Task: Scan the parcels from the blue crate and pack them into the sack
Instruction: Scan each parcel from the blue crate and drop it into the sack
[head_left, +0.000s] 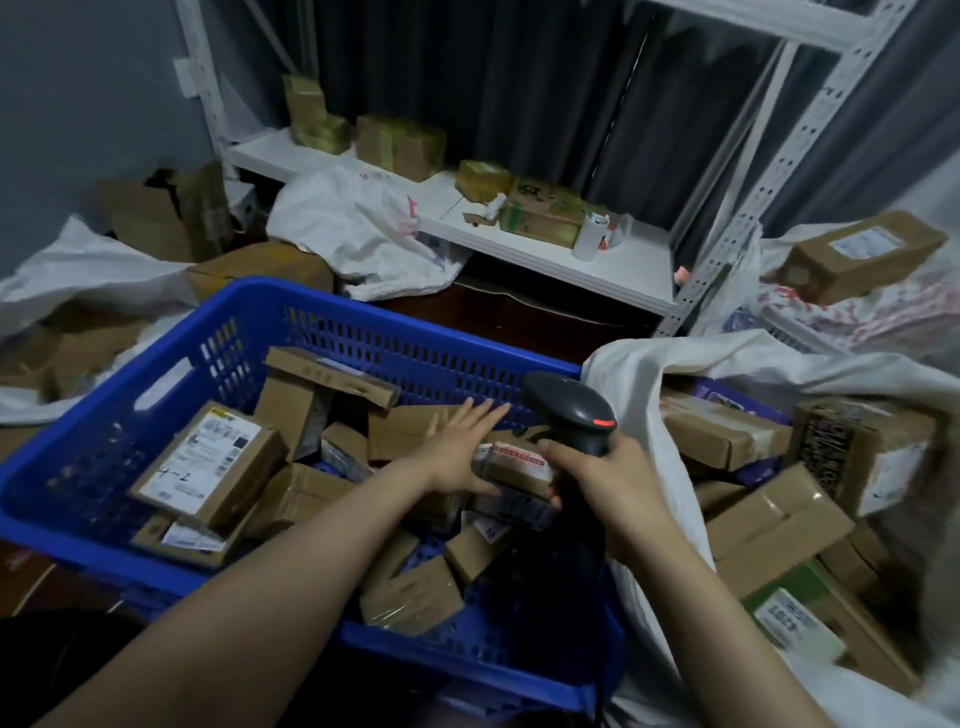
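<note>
The blue crate (171, 332) stands in front of me, filled with several brown cardboard parcels. My left hand (460, 449) reaches into it with fingers spread flat, over a small parcel with a red and white label (514, 465). My right hand (605, 486) grips the handle of a black barcode scanner (569, 410), whose head points at the crate. To the right lies the open white sack (649, 415), holding several parcels, among them a brown box (727, 434).
A white metal shelf (519, 239) at the back carries taped boxes and a white roll. More white sacks with boxes lie at the left (78, 280) and far right. A labelled box (862, 254) sits on top at the right.
</note>
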